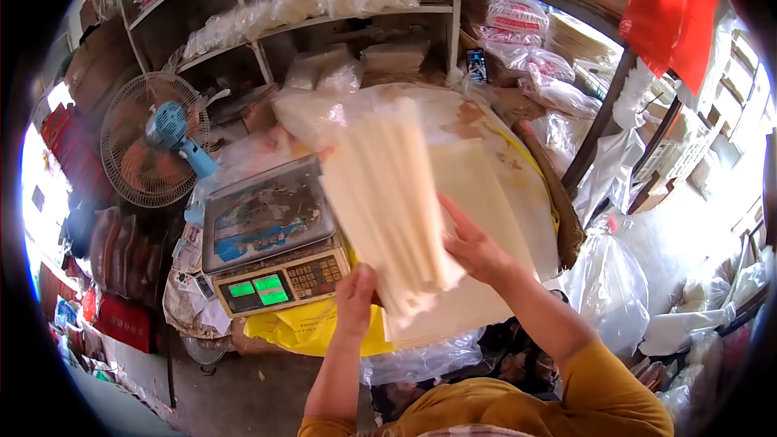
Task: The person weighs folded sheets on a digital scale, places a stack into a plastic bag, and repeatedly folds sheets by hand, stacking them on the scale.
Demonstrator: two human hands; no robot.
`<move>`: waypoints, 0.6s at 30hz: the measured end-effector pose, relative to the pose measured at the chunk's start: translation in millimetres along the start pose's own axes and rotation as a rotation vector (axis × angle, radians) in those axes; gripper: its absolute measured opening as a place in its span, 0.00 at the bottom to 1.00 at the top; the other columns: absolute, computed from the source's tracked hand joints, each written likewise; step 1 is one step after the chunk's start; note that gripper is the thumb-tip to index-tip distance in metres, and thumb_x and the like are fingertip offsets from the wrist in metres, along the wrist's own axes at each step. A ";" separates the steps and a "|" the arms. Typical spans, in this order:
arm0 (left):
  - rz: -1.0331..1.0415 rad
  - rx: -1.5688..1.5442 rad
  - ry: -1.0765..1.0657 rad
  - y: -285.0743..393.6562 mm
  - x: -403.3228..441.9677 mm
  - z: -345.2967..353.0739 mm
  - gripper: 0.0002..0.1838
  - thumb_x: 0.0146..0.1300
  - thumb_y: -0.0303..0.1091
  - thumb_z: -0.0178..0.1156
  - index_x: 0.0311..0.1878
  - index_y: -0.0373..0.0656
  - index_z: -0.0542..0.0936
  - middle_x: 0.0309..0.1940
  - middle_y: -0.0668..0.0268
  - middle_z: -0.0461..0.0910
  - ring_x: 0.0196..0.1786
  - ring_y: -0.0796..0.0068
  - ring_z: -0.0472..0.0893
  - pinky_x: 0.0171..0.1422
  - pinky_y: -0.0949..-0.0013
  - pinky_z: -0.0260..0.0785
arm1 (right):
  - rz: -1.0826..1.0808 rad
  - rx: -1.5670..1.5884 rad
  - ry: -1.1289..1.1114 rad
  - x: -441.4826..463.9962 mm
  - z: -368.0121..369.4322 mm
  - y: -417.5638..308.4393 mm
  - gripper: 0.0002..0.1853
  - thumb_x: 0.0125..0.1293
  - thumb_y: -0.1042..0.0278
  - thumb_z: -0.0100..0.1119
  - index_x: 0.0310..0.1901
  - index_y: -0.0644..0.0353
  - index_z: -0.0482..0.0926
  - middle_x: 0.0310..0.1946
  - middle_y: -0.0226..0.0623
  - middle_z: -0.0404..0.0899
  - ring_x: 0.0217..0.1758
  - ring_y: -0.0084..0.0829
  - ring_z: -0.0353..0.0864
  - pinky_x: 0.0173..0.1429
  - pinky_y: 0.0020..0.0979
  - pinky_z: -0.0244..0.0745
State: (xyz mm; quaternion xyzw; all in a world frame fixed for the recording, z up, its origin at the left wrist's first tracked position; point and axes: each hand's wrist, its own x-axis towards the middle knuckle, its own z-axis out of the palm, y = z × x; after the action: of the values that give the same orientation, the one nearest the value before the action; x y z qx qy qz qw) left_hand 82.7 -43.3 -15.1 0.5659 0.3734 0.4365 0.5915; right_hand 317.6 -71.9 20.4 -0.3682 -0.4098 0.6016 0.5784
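A stack of thin, cream-coloured sheets [384,202], loosely folded lengthwise and a little blurred, is held up in front of me between both hands. My left hand [356,298] grips its lower left corner, thumb on top. On the opposite side, my right hand [473,249] is closed round the lower right edge, some fingers hidden behind it. Beneath lies a flat pile of similar pale sheets [477,194] on the table. Just left of the stack stands a digital scale [263,222], its worn metal pan bare and its green displays lit.
A caged fan [166,133] stands beyond the scale. Yellow plastic [312,325] hangs at the table's front edge. Shelves with bagged goods [312,4] line the back. At right are a red bag [673,16], a post [599,121] and clear plastic bags [611,287].
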 end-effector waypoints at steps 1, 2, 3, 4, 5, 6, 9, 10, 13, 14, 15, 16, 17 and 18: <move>-0.070 -0.062 -0.060 11.7 -2.7 19.9 0.25 0.72 0.54 0.46 0.35 0.38 0.76 0.22 0.67 0.78 0.22 0.76 0.79 0.25 0.74 0.71 | -0.037 -0.115 0.002 -12.7 -27.9 12.9 0.37 0.65 0.73 0.56 0.73 0.60 0.49 0.71 0.44 0.56 0.72 0.33 0.57 0.73 0.31 0.52; -0.188 -0.050 -0.126 5.9 2.6 27.4 0.26 0.72 0.55 0.46 0.37 0.37 0.76 0.22 0.67 0.78 0.21 0.76 0.78 0.25 0.74 0.71 | -0.074 -0.231 0.004 -18.6 -61.4 31.6 0.36 0.65 0.76 0.54 0.73 0.60 0.52 0.70 0.43 0.59 0.71 0.32 0.59 0.72 0.30 0.54; -0.309 -0.036 -0.190 -8.0 11.2 33.9 0.27 0.72 0.55 0.45 0.38 0.37 0.76 0.21 0.66 0.78 0.20 0.76 0.78 0.25 0.74 0.71 | -0.055 -0.330 0.033 -24.6 -90.6 46.4 0.34 0.65 0.77 0.53 0.72 0.60 0.54 0.69 0.42 0.61 0.71 0.31 0.60 0.72 0.31 0.54; -0.432 -0.017 -0.252 -23.5 19.6 39.0 0.28 0.71 0.56 0.45 0.39 0.36 0.76 0.21 0.66 0.77 0.20 0.76 0.77 0.26 0.75 0.71 | -0.036 -0.426 0.062 -29.4 -116.3 61.1 0.32 0.65 0.78 0.52 0.71 0.61 0.57 0.68 0.41 0.62 0.70 0.31 0.61 0.72 0.31 0.55; -0.375 0.096 -0.210 -41.7 26.7 43.5 0.32 0.71 0.57 0.44 0.57 0.33 0.74 0.29 0.63 0.81 0.29 0.74 0.81 0.32 0.73 0.74 | -0.017 -0.521 0.087 -31.9 -130.8 68.7 0.31 0.65 0.78 0.51 0.70 0.61 0.59 0.67 0.40 0.64 0.70 0.30 0.62 0.72 0.32 0.56; -0.327 0.128 -0.162 -56.9 38.7 46.4 0.32 0.71 0.56 0.44 0.60 0.34 0.73 0.33 0.62 0.80 0.33 0.73 0.81 0.36 0.71 0.74 | 0.034 -0.421 0.165 -31.3 -137.2 67.9 0.28 0.66 0.76 0.50 0.68 0.62 0.61 0.65 0.40 0.66 0.69 0.31 0.63 0.71 0.32 0.57; -0.330 0.268 -0.034 -88.6 74.0 51.9 0.29 0.72 0.53 0.43 0.65 0.39 0.69 0.51 0.61 0.77 0.51 0.70 0.78 0.55 0.65 0.71 | 0.194 -0.164 0.357 -27.6 -143.1 53.8 0.23 0.71 0.66 0.45 0.65 0.63 0.66 0.61 0.41 0.70 0.65 0.31 0.67 0.70 0.34 0.61; -0.400 0.149 -0.043 -81.6 76.8 57.9 0.29 0.71 0.52 0.43 0.65 0.40 0.69 0.51 0.61 0.77 0.51 0.68 0.78 0.57 0.65 0.71 | 0.245 -0.112 0.398 -23.2 -133.1 39.2 0.23 0.73 0.63 0.42 0.65 0.63 0.66 0.60 0.42 0.71 0.64 0.31 0.69 0.69 0.34 0.63; -0.477 -0.167 0.064 -89.6 80.0 92.3 0.24 0.68 0.45 0.47 0.54 0.33 0.75 0.46 0.59 0.79 0.47 0.69 0.78 0.52 0.68 0.71 | 0.348 0.015 0.634 -2.5 -86.0 52.5 0.25 0.76 0.53 0.37 0.64 0.62 0.67 0.57 0.41 0.74 0.59 0.30 0.72 0.65 0.33 0.66; -0.453 -0.204 0.041 -87.5 76.3 97.3 0.24 0.69 0.45 0.46 0.55 0.33 0.75 0.47 0.59 0.79 0.48 0.70 0.78 0.52 0.68 0.71 | 0.377 0.055 0.731 3.9 -71.2 60.3 0.27 0.76 0.49 0.35 0.64 0.62 0.67 0.56 0.40 0.75 0.58 0.29 0.73 0.63 0.32 0.68; -0.426 -0.242 0.016 -81.6 73.1 101.5 0.25 0.69 0.46 0.46 0.56 0.33 0.74 0.48 0.59 0.79 0.49 0.71 0.78 0.52 0.68 0.71 | 0.300 0.074 0.674 4.0 -60.6 53.7 0.25 0.76 0.52 0.37 0.63 0.61 0.68 0.54 0.38 0.76 0.56 0.28 0.74 0.61 0.31 0.69; -0.400 -0.281 -0.011 -74.5 71.2 104.7 0.25 0.70 0.46 0.46 0.56 0.33 0.74 0.49 0.59 0.78 0.50 0.71 0.78 0.52 0.68 0.71 | 0.223 0.090 0.618 -0.8 -48.0 39.8 0.23 0.76 0.54 0.38 0.63 0.60 0.68 0.53 0.36 0.77 0.54 0.26 0.75 0.59 0.30 0.70; -0.327 -0.348 -0.017 -65.6 66.9 105.0 0.24 0.72 0.45 0.43 0.58 0.34 0.73 0.50 0.59 0.78 0.51 0.73 0.77 0.54 0.69 0.71 | 0.151 0.105 0.563 -6.5 -40.0 29.3 0.21 0.76 0.57 0.39 0.62 0.59 0.69 0.51 0.34 0.78 0.53 0.25 0.76 0.56 0.29 0.72; -0.266 -0.354 -0.047 -48.4 61.2 105.5 0.24 0.73 0.45 0.42 0.59 0.34 0.72 0.51 0.59 0.78 0.51 0.73 0.77 0.55 0.70 0.70 | 0.071 0.092 0.519 -11.0 -37.9 22.8 0.21 0.76 0.57 0.39 0.63 0.60 0.69 0.52 0.34 0.77 0.54 0.25 0.75 0.58 0.29 0.71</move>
State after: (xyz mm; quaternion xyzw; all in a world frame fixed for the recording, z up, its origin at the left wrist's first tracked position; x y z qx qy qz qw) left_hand 206.8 -21.0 -51.5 0.4088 0.3483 0.4000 0.7427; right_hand 344.0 -80.3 -15.8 -0.4976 -0.2067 0.5248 0.6590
